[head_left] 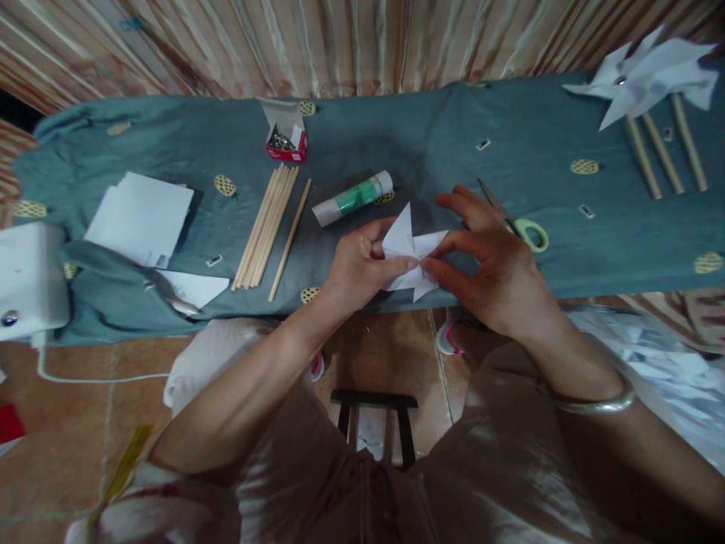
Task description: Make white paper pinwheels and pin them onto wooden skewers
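A white paper pinwheel (pixel 408 243) with folded points lies near the front edge of a grey-green cloth-covered table (pixel 396 143). My left hand (pixel 359 266) pinches its centre from the left, thumb and forefinger pressed together on the paper. From the right, my right hand (pixel 492 261) pinches the same centre, its other fingers arched above the cloth. A glue stick (pixel 354 198) lies just behind the paper. Scissors with light green handles (pixel 518 224) lie right behind my right hand.
Several wooden sticks (pixel 269 223) lie left of the glue stick, and a small red box of pins (pixel 288 140) stands open behind them. White paper sheets (pixel 141 217) lie at the left. Finished pinwheels on sticks (pixel 646 83) rest at the far right. A black stool (pixel 374 419) stands below.
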Tool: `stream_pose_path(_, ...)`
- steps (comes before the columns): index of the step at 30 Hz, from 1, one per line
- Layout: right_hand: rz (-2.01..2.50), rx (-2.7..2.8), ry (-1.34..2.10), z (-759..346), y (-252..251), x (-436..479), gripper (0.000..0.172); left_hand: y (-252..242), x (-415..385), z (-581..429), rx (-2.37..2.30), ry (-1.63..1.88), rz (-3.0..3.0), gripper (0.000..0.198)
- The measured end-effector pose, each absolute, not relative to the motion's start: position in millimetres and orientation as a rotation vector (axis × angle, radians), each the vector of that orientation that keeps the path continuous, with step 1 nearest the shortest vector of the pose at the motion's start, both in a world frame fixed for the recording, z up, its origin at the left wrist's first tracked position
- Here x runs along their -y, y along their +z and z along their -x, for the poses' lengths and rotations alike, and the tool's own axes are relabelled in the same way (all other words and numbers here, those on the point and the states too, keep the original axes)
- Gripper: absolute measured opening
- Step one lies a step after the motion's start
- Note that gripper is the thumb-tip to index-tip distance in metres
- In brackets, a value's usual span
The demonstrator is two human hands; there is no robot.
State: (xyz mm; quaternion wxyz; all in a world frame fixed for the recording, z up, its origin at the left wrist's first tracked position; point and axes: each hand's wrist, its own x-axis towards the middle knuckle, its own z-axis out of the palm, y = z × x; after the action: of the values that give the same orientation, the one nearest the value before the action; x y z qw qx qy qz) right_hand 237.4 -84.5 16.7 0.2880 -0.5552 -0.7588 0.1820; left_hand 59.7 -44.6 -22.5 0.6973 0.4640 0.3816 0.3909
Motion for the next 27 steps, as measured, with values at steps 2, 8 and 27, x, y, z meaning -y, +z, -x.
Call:
stream_pose_path(2, 1.498, 2.022, 0.500, -236.7, 16.7, 84.7, 0.010, -22.4, 44.9, -59.8, -0.853, 0.872, -1.050, 0.047)
stream_pose_path(8, 1.520, 1.989, 0.492, -235.5, 14.8, 84.9, 0.010, -22.0, 45.7, -60.1, -0.860, 0.869, -1.065, 0.048)
stream_pose_path(27, 1.554, 1.962, 0.487, -234.8, 9.9, 83.7, 0.008, -27.1, 46.7, -60.7, -0.838, 0.843, -1.041, 0.055)
